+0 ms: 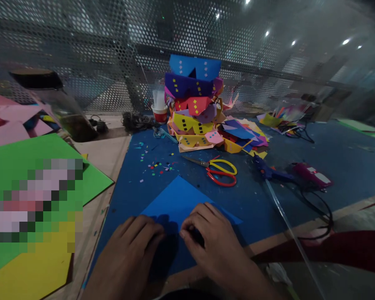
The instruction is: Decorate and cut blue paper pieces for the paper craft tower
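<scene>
A blue sheet of paper [180,199] lies on the dark blue mat [331,158] near the table's front edge, one corner pointing away from me. My left hand [128,258] rests on its near left part, fingers curled down against it. My right hand [215,246] presses on the paper's near right part, fingers bent and close together. Both hands touch the paper and hide its near edge.
Scissors [220,170] with yellow and red handles lie beyond the paper. A tall stack of folded coloured paper pieces [193,104] stands further back. A glue gun [268,171] with cable lies right. Green [25,162] and yellow [28,275] sheets lie left. Paper confetti [158,166] is scattered.
</scene>
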Tool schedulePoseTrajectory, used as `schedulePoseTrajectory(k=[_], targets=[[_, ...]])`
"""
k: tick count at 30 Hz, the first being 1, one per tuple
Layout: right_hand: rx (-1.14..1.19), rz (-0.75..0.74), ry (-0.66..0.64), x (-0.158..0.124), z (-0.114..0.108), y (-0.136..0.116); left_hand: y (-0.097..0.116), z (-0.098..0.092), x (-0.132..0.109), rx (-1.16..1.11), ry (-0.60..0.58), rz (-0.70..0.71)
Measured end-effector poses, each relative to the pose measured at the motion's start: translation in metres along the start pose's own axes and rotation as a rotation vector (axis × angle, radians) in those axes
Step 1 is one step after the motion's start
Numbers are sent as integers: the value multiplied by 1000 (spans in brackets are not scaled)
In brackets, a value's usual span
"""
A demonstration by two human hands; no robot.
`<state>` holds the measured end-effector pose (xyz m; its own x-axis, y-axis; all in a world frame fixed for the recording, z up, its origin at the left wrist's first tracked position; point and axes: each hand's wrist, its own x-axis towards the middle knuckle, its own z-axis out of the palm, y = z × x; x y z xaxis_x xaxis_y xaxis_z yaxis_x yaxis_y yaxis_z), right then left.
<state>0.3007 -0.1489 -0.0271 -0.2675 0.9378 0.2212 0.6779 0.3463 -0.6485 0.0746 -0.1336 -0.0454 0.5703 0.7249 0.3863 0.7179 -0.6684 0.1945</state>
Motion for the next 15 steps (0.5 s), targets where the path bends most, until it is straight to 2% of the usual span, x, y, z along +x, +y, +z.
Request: schedulePoseTrajectory(k=[3,9,15], targets=[[12,-7,-21,0,-1,0,2,-1,3,-2,48,-18],[-21,15,21,4,5,0,1,-1,3,-19,39,-10],[-8,30,35,6,7,-1,-1,1,0,-156,30,-158]])
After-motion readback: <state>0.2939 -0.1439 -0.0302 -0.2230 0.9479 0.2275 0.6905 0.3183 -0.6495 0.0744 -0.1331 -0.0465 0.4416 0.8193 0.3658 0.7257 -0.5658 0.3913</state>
